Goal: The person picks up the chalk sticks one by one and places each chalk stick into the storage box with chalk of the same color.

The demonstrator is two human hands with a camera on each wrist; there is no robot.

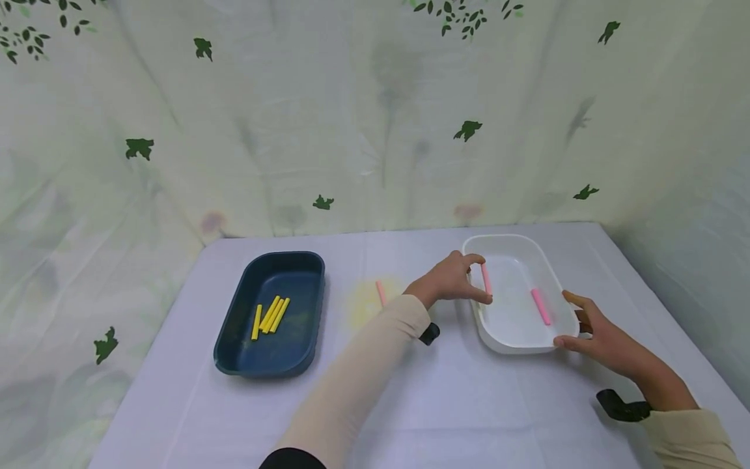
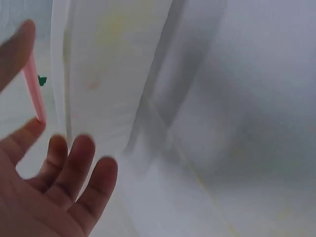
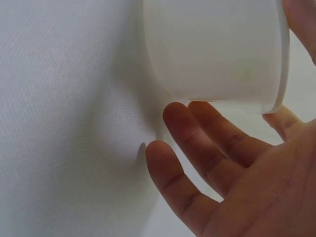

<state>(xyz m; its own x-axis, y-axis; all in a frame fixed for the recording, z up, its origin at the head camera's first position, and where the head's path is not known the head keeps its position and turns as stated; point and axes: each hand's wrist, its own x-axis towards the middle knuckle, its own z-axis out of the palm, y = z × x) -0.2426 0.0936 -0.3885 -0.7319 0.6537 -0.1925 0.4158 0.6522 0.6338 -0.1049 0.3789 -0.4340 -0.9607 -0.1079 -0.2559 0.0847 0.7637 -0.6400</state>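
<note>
While the right hand (image 1: 596, 333) grips the white tray (image 1: 515, 345), the left hand (image 1: 448, 279) pinches a pink stick (image 1: 486, 279) roughly parallel to its left edge.

Left grip (image 1: 448, 280) pinching; right grip (image 1: 607, 340) spread wider.

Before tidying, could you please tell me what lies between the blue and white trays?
The head view shows a pink stick on the cloth, partly hidden by the left sleeve.
</note>
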